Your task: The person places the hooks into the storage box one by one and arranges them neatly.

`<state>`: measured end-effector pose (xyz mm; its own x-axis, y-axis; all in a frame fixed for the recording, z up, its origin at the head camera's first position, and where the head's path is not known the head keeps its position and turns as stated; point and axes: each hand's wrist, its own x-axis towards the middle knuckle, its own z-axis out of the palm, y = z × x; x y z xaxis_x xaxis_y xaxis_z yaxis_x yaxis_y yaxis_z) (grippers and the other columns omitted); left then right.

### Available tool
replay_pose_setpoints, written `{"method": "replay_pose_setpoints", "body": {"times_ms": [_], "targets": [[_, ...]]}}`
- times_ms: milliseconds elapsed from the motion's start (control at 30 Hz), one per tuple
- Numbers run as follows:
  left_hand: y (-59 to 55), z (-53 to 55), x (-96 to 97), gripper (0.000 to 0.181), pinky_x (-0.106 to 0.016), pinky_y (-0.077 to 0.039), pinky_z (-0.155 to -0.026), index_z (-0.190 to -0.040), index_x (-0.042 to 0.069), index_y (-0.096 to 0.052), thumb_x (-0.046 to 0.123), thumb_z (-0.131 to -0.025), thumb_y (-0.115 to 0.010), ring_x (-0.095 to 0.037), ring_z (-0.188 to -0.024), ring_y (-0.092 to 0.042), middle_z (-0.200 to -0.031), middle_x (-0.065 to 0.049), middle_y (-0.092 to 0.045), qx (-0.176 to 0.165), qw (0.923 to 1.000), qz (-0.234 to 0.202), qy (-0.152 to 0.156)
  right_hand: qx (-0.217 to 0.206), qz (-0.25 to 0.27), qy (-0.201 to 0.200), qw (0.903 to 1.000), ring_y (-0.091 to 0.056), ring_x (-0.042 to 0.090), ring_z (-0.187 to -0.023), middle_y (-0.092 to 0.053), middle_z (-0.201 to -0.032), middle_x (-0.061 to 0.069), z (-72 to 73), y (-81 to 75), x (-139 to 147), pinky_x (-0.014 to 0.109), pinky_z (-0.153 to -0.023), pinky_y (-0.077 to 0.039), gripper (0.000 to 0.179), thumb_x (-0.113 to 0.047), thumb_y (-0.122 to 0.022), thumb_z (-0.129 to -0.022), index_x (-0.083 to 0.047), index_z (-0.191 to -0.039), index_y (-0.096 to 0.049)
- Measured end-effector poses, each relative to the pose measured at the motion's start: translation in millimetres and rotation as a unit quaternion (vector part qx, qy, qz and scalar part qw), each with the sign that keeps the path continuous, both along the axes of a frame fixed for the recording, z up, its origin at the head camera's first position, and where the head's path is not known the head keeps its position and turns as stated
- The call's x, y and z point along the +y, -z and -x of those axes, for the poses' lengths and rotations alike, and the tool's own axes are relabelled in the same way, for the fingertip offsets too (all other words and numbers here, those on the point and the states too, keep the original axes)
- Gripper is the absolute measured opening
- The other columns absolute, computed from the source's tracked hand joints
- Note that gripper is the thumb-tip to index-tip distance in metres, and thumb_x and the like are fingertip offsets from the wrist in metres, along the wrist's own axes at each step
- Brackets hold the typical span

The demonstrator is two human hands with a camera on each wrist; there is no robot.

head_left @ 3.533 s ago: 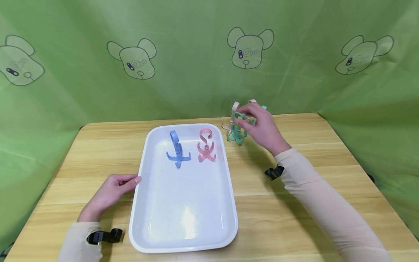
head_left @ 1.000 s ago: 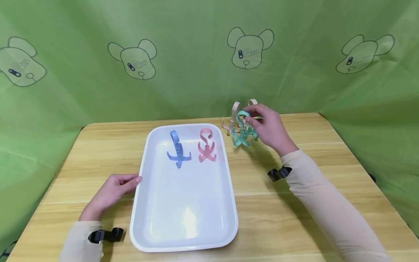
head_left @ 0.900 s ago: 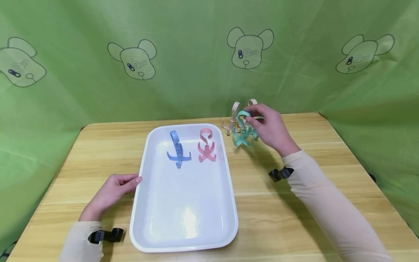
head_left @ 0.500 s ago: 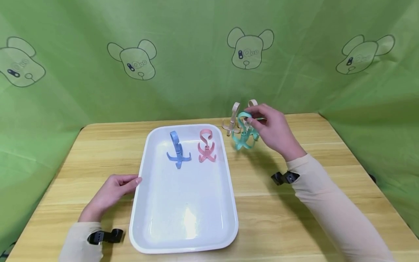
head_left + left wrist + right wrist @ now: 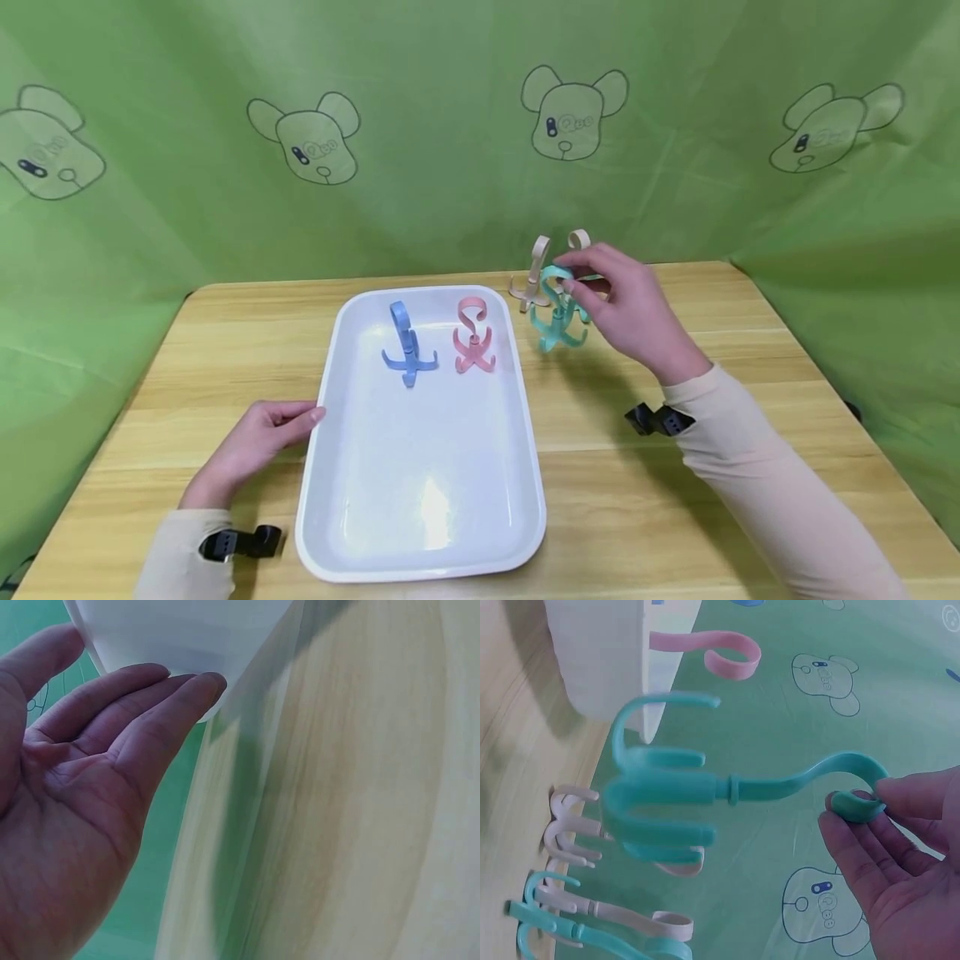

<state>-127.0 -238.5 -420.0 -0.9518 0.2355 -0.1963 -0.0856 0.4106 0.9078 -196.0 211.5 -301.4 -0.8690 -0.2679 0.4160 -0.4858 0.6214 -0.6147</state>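
Observation:
My right hand [image 5: 630, 304] pinches the curled top of a teal swivel hook hanger [image 5: 558, 327] between thumb and fingers. In the right wrist view the teal hanger [image 5: 671, 787] is off the table, its prongs pointing away from the hand. My left hand [image 5: 251, 442] holds the left rim of a white tray [image 5: 420, 517], thumb on the rim and fingers against the outer wall [image 5: 180, 637]. Inside the tray, towards its far end, stand a blue hanger [image 5: 409, 354] and a pink hanger [image 5: 473, 348], side by side.
Behind my right hand, at the table's far edge, stand beige hangers [image 5: 533, 283] and another teal hanger [image 5: 544, 919], partly hidden in the head view. A green cloth [image 5: 435, 208] with bear-head drawings rises behind the wooden table [image 5: 637, 517].
My right hand has drawn the teal hanger up and slightly towards me, away from the hangers behind it. The left hand, tray, blue and pink hangers have stayed in place.

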Motion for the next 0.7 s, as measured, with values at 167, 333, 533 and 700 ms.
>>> {"method": "replay_pose_setpoints", "body": {"times_ms": [167,333,533,700], "targets": [[0.2,0.0,0.6,0.050,-0.022,-0.050,-0.089,-0.129,-0.012,-0.056,0.029,-0.100,-0.059,-0.024,-0.112,-0.062,-0.123,-0.021,-0.063,-0.004,1.0000,-0.003,-0.003,0.011,-0.004,-0.009,0.9999,-0.062,0.016,-0.094,-0.063,-0.107,0.001,-5.0,-2.3,-1.7,0.028,-0.082,-0.055,0.026,0.000,-0.065,-0.094,-0.005,-0.119,-0.067],[1.1,0.1,1.4,0.049,-0.021,-0.050,-0.088,-0.129,-0.012,-0.056,0.028,-0.101,-0.059,-0.020,-0.110,-0.062,-0.123,-0.021,-0.063,-0.002,1.0000,-0.006,-0.002,0.028,0.004,-0.034,0.9990,-0.061,0.014,-0.094,-0.063,-0.107,0.000,-10.7,-7.1,-5.8,0.026,-0.082,-0.055,0.025,0.001,-0.066,-0.093,-0.004,-0.118,-0.067],[1.9,0.3,2.5,0.049,-0.024,-0.051,-0.089,-0.129,-0.012,-0.056,0.029,-0.101,-0.059,-0.022,-0.112,-0.061,-0.123,-0.021,-0.063,0.003,1.0000,-0.005,0.003,0.046,0.019,-0.070,0.9963,-0.062,0.013,-0.095,-0.064,-0.109,-0.001,-16.7,-10.5,-14.1,0.026,-0.082,-0.055,0.025,0.001,-0.067,-0.092,-0.005,-0.116,-0.068],[2.6,0.6,-0.2,0.053,-0.025,-0.051,-0.089,-0.130,-0.012,-0.055,0.032,-0.101,-0.059,-0.022,-0.109,-0.063,-0.123,-0.022,-0.063,-0.005,1.0000,-0.001,0.001,0.043,0.030,-0.104,0.9932,-0.063,0.013,-0.096,-0.064,-0.107,-0.002,-17.8,-10.8,-23.7,0.025,-0.082,-0.055,0.024,0.002,-0.068,-0.091,-0.006,-0.113,-0.069]]}}
